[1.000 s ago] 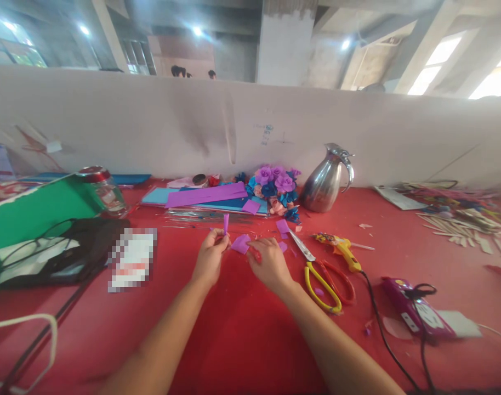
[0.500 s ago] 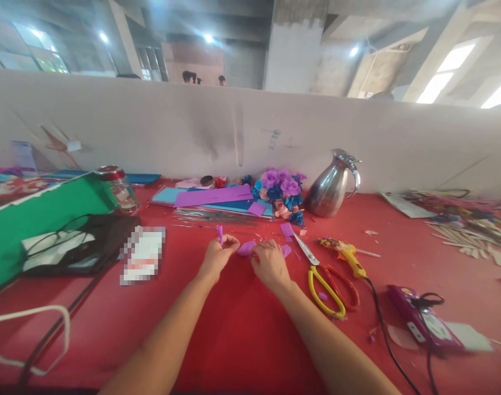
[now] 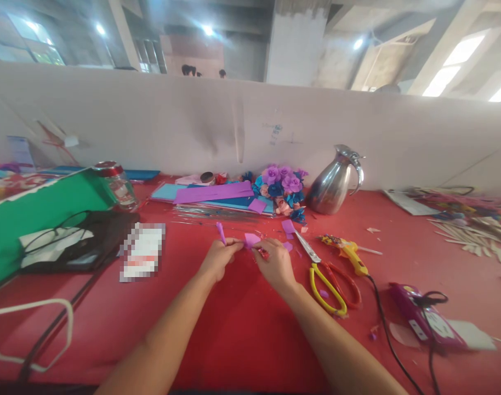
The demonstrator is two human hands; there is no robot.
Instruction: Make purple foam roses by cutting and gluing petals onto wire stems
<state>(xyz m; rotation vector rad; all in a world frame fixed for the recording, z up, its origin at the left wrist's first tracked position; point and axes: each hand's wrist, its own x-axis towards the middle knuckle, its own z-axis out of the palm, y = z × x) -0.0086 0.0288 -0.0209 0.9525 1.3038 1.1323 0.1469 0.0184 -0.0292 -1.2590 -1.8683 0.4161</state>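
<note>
Two hands work: left hand (image 3: 218, 259) pinches one purple roll (image 3: 221, 232), right hand (image 3: 275, 264) grips one purple petal (image 3: 251, 240).

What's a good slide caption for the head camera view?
Both hands, left hand and right hand, hold a purple paper piece over a red table, scissors alongside.

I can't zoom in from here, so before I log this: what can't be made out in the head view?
- Pixelated card: masked, unreadable.
- Right hand: its grip on the purple paper piece is hidden by its own fingers.
- Left hand: the small purple roll is too small to detail.
- Sticks, far right: blurred.
</note>
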